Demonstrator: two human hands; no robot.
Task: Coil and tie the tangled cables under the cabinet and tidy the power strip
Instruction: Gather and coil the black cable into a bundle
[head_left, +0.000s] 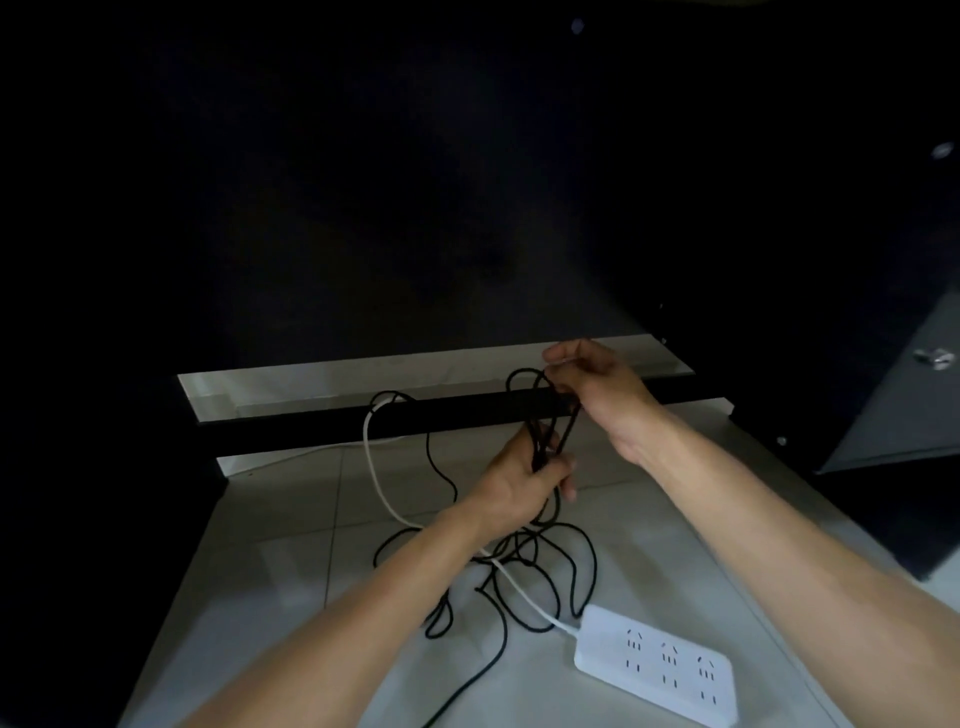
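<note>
A tangled black cable (540, 571) lies in loose loops on the pale tiled floor. My left hand (514, 483) grips a bundle of its strands low down. Above it, my right hand (592, 384) pinches the top of the same looped strands, which run taut between the two hands. A white power strip (660, 665) with three socket groups lies at the lower right. Its white cord (379, 483) curves away to the left and up toward the cabinet's black rail.
A black crossbar (467, 415) of the cabinet spans the floor just behind my hands. The dark cabinet interior fills the upper view. An open grey door (893, 395) with a knob stands at the right. Dark panels border the floor on both sides.
</note>
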